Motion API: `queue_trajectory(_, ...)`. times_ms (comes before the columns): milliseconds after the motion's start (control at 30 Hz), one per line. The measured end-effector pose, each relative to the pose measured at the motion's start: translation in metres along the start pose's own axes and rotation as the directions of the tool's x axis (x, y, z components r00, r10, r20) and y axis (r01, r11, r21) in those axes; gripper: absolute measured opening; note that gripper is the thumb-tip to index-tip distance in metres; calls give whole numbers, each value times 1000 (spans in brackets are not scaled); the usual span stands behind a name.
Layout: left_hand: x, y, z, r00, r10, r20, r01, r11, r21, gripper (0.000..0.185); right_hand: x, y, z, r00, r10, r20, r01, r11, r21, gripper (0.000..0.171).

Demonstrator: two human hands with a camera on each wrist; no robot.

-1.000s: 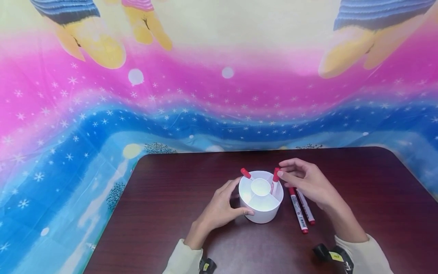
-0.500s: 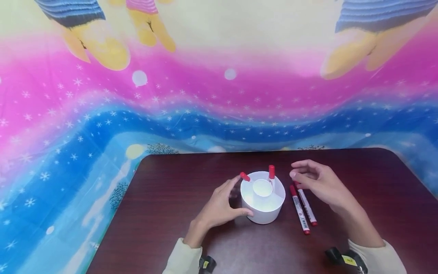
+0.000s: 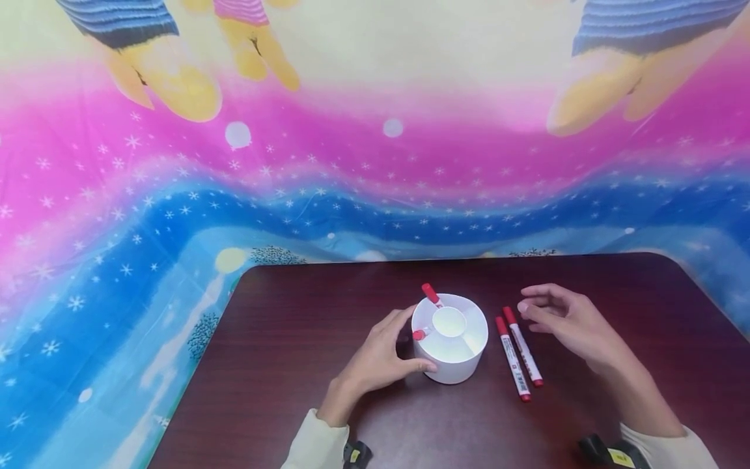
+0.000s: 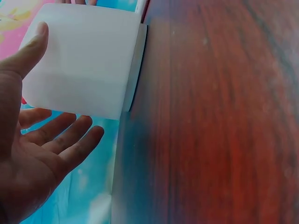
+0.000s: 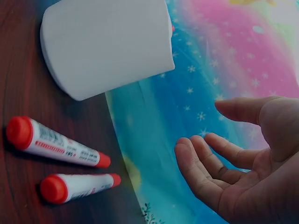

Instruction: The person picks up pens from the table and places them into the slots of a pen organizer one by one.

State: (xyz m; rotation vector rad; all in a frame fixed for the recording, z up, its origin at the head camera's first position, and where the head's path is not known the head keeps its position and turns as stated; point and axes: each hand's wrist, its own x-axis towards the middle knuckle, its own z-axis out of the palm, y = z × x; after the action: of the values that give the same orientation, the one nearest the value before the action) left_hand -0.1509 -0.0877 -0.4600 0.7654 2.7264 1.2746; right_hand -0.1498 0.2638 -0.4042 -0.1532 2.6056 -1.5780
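Note:
A round white pen organizer (image 3: 450, 370) stands on the table, with a central cup and compartments around it. My left hand (image 3: 383, 352) holds it from the left, thumb on the near wall and fingers along the far left side. Two red-capped markers lean in it: one marker (image 3: 431, 294) at the back left, another marker (image 3: 418, 335) at the left rim. Right of the organizer, a marker (image 3: 513, 361) and a second marker (image 3: 525, 352) lie side by side. My right hand (image 3: 565, 319) hovers just right of their far ends, fingers loosely bent and holding nothing.
The dark wooden table (image 3: 281, 326) has rounded far corners. Behind it hangs a colourful printed cloth (image 3: 351, 163) with snowflakes. A black wrist strap (image 3: 612, 453) is on the right forearm, and another black strap (image 3: 356, 454) on the left.
The organizer has turned counterclockwise seen from above, carrying both its markers round to the left. My right hand has moved away from it to the right. The left hand stays at the wall.

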Motion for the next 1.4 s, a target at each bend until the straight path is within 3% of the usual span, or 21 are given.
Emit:
queue_trajectory(800, 0, 2, 0, 1000, -12, -4, 12, 1000, 9, 103, -3, 22, -6, 1000, 28, 12, -28, 1000, -8, 52)
queue_trajectory(1400, 0, 2, 0, 1000, 21, -23, -22, 1000, -20, 98, -2, 41, -4, 996, 82, 33, -83, 997, 10, 52)
